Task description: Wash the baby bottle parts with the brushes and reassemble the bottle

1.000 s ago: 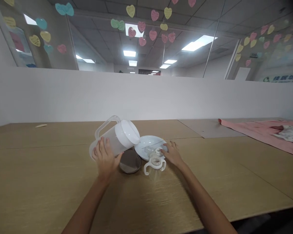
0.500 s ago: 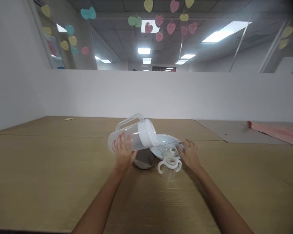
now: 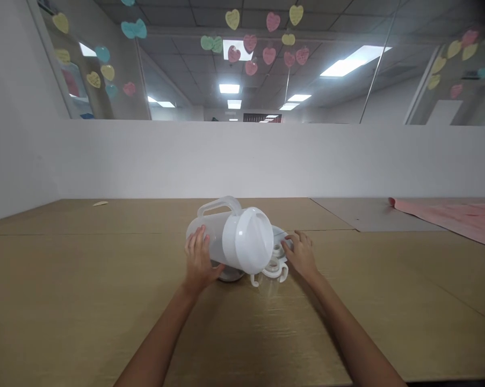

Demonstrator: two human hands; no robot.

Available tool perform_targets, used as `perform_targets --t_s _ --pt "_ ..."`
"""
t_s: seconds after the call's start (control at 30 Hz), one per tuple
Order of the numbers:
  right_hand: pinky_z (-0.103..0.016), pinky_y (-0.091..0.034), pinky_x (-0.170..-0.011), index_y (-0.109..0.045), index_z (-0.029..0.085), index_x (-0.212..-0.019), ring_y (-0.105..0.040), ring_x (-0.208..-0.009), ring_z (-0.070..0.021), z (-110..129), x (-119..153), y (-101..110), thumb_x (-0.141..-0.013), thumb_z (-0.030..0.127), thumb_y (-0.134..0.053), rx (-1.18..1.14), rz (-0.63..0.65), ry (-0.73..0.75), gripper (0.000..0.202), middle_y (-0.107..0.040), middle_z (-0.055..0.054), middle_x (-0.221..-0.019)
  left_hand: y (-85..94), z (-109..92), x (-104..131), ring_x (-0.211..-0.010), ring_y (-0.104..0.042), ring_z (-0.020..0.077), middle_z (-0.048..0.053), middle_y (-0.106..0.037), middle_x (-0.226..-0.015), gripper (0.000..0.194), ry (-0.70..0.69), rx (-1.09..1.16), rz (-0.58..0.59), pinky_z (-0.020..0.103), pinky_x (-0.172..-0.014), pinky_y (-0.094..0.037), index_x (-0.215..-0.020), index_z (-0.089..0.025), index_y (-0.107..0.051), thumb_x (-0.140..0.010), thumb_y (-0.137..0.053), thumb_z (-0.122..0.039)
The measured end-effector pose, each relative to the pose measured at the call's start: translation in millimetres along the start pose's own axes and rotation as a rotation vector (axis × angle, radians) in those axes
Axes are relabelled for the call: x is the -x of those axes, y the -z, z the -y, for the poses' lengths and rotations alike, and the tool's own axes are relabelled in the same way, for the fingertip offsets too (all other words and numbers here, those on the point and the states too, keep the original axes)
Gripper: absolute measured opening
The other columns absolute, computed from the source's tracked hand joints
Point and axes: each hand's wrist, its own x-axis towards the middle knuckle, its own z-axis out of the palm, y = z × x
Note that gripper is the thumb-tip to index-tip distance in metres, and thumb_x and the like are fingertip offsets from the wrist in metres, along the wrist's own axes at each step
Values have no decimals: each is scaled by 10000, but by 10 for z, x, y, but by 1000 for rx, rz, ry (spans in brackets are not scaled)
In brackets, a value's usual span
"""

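Note:
My left hand (image 3: 200, 263) grips a translucent pitcher (image 3: 217, 232) by its body. The pitcher is tipped on its side, white lid toward the right and handle upward. My right hand (image 3: 301, 253) has its fingers curved and apart at the right rim of a white plate (image 3: 278, 234), close to a clear container with a white ring top (image 3: 277, 250). I cannot tell whether it touches them. In front stands a clear cup with two white handles (image 3: 272, 267). A dark round dish (image 3: 231, 274) shows below the pitcher, mostly covered by it.
All this is on a wood-coloured table (image 3: 105, 301). A grey sheet (image 3: 363, 215) and a pink cloth (image 3: 447, 217) lie at the far right. A small pale piece (image 3: 100, 203) is at the back left. Behind runs a white wall (image 3: 186, 158) below glass with heart notes.
The pitcher has turned so its lid faces me more, and it now hides more of the plate and dark dish. The view has shifted slightly to the right; my right hand has barely moved.

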Motion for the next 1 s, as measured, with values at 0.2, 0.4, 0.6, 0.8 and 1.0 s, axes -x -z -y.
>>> perform_targets --t_s 0.2,0.4,0.6,0.8,1.0 --pt "-439 -279 -960 -625 169 -1003 -410 -1151 -286 -9 -14 0 -846 389 -416 -13 27 -17 341 -494 -164 -1198 11 -83 -8 -1273 -347 366 266 -436 -1290 677 40 -58 -33 529 -998 -267 -1233 -116 -348 -743 -521 -550" --pt "-437 -279 -969 -628 172 -1013 -404 -1171 -285 -5 -8 13 -856 400 -403 -21 59 -20 356 -484 -163 -1225 54 -66 -90 -1298 -283 382 279 -354 -1355 818 223 -106 -98 549 -1021 -217 -1317 -90 -262 -717 -591 -537" --pt "-433 -277 -977 -628 179 -1009 -410 -1174 -276 -38 7 -33 -848 399 -407 -35 58 -16 352 -488 -155 -1221 86 -107 -192 -1276 -299 364 236 -315 -1385 1020 697 41 -147 515 -1004 -296 -1396 -108 -145 -646 -647 -583" --pt "-427 -283 -974 -631 172 -994 -416 -1171 -270 -101 7 -119 -838 412 -411 -58 35 -16 361 -508 -151 -1190 62 -19 -141 -1300 -278 330 202 -299 -1408 1052 940 147 -108 466 -1055 -258 -1412 -149 -115 -624 -695 -536" --pt "-431 -296 -966 -634 173 -984 -428 -1162 -270 -87 4 -101 -831 389 -433 -54 20 -20 332 -520 -151 -1179 10 26 -90 -1291 -307 342 203 -327 -1398 1063 1010 118 -96 484 -1050 -267 -1405 -156 -148 -591 -723 -525"
